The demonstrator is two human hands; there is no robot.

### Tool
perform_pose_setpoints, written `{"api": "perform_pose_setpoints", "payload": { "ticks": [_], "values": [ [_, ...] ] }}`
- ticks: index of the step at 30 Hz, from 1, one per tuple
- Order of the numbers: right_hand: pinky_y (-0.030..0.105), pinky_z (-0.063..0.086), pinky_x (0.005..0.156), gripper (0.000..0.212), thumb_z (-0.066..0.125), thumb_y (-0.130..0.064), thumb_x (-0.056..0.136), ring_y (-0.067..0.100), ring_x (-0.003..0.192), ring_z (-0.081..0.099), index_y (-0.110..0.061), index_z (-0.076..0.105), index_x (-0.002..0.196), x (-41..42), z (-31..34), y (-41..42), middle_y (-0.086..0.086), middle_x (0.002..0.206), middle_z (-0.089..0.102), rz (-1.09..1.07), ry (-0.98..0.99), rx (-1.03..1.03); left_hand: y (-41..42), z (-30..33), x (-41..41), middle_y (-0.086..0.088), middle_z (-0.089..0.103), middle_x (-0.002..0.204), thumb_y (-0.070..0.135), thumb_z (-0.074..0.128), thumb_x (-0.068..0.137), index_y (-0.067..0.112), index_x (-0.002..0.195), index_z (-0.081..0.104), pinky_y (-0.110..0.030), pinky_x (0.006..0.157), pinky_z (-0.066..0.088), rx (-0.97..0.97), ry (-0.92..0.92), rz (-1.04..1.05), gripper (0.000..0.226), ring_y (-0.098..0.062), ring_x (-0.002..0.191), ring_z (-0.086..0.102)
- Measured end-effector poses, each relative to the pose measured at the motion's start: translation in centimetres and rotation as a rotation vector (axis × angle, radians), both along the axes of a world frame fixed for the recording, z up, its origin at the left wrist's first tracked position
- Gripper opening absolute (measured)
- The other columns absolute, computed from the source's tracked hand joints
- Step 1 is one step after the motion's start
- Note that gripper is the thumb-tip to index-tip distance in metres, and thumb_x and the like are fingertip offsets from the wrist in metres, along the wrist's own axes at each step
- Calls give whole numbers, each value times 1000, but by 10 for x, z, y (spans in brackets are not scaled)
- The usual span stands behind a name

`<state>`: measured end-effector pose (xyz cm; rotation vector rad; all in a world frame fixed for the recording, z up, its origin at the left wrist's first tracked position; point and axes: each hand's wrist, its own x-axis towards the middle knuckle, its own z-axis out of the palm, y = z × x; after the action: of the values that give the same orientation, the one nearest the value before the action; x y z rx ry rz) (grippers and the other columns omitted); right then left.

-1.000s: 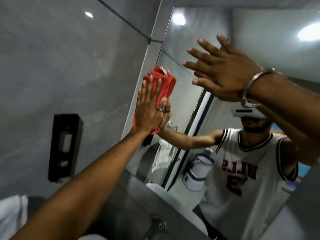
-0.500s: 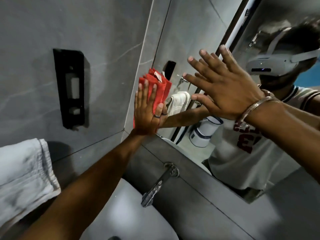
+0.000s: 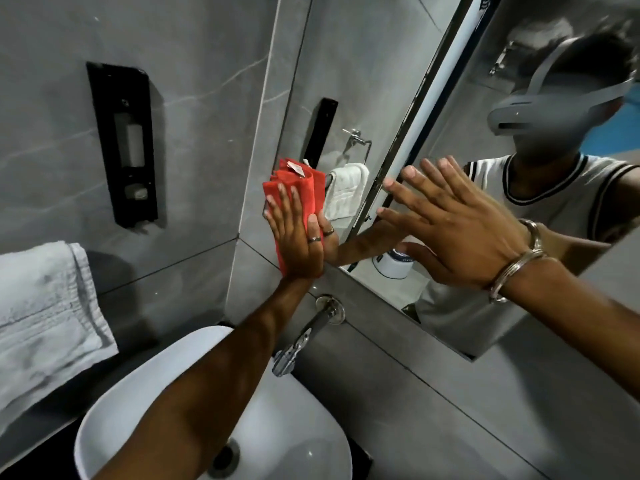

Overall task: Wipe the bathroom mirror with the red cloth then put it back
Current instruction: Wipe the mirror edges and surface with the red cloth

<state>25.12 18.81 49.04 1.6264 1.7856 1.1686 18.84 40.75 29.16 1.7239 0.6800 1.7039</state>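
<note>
My left hand (image 3: 296,237) lies flat against the bathroom mirror (image 3: 433,109), pressing the folded red cloth (image 3: 294,185) to the glass near the mirror's lower left corner. A small white tag sticks up from the cloth's top edge. My right hand (image 3: 450,223), with a metal bangle on the wrist, is spread flat on the mirror further right, fingers apart and holding nothing. The mirror reflects both arms and a person in a white jersey.
A white basin (image 3: 298,403) sits below my left forearm, with a chrome tap (image 3: 304,337) on the grey wall above it. A white towel (image 3: 45,317) hangs at the left. A black dispenser (image 3: 123,143) is fixed to the left wall.
My left hand has wiped the red cloth downward along the mirror's left edge toward its bottom corner. My view has tilted down, bringing basin, tap and towel into sight. My right hand stayed on the glass.
</note>
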Motion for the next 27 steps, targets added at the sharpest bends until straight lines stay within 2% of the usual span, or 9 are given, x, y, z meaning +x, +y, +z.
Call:
{"api": "perform_pose_setpoints", "payload": {
  "ticks": [4, 7, 12, 15, 17, 20, 23, 25, 27],
  "values": [
    [67, 13, 127, 62, 28, -61, 103, 31, 164, 1, -33, 40, 157, 6, -6, -20, 6, 175, 19, -18, -24, -15, -40, -5, 8, -17, 21, 169, 32, 25, 106, 15, 161, 8, -62, 127, 11, 45, 78, 48, 61, -29, 159, 5],
    [68, 12, 127, 62, 24, -62, 104, 34, 164, 3, -33, 39, 157, 5, -8, -37, 8, 174, 20, -57, -46, 24, -73, -7, 14, -17, 25, 168, 40, 13, 109, 17, 162, 8, -62, 127, 15, 67, 126, 80, 58, -24, 159, 2],
    [66, 7, 129, 64, 19, -60, 106, 38, 162, 11, -27, 44, 155, 1, -5, -71, 11, 173, 22, -120, -56, 133, -127, 2, 19, -24, 38, 161, 38, 13, 109, 6, 157, 27, -66, 119, 30, 73, 182, 84, 59, -44, 152, 28],
    [62, 1, 131, 63, 20, -58, 107, 37, 162, 14, -25, 46, 154, -1, -6, -92, 12, 171, 24, -145, -37, 185, -161, 10, 18, -28, 43, 156, 39, 12, 110, 1, 153, 37, -69, 117, 32, 91, 182, 45, 63, -51, 147, 36],
    [63, 2, 130, 63, 22, -57, 107, 38, 161, 16, -25, 45, 155, 0, -6, -107, 13, 171, 24, -177, -35, 187, -190, 11, 19, -27, 41, 157, 40, 10, 109, 4, 155, 33, -69, 119, 29, 144, 203, -10, 62, -51, 147, 34],
    [62, 4, 129, 60, 30, -53, 107, 42, 159, 22, -22, 45, 156, 2, -7, -132, 16, 170, 30, -174, -44, 220, -240, 5, 28, -19, 31, 161, 44, 14, 109, 12, 158, 21, -60, 125, 17, 226, 177, -87, 59, -46, 152, 27],
    [59, 6, 128, 57, 37, -48, 107, 42, 156, 31, -19, 48, 155, 7, -13, -158, 17, 166, 38, -104, -55, 321, -273, -5, 39, -10, 19, 167, 45, 18, 109, 25, 164, 8, -54, 130, 3, 251, 172, -80, 59, -37, 158, 12],
    [59, 10, 127, 59, 38, -46, 106, 39, 156, 29, -18, 42, 158, 16, -15, -182, 16, 166, 37, -87, -46, 399, -287, -9, 43, -5, 6, 172, 46, 19, 109, 26, 164, 4, -53, 130, -2, 289, 196, -79, 61, -32, 161, 0],
    [61, 13, 126, 63, 40, -45, 105, 37, 156, 23, -17, 35, 162, 24, -19, -206, 16, 168, 33, -125, -36, 460, -302, -11, 44, -4, 3, 174, 47, 20, 108, 26, 165, 4, -54, 129, -2, 396, 238, -102, 62, -32, 161, -4]
  ]
}}
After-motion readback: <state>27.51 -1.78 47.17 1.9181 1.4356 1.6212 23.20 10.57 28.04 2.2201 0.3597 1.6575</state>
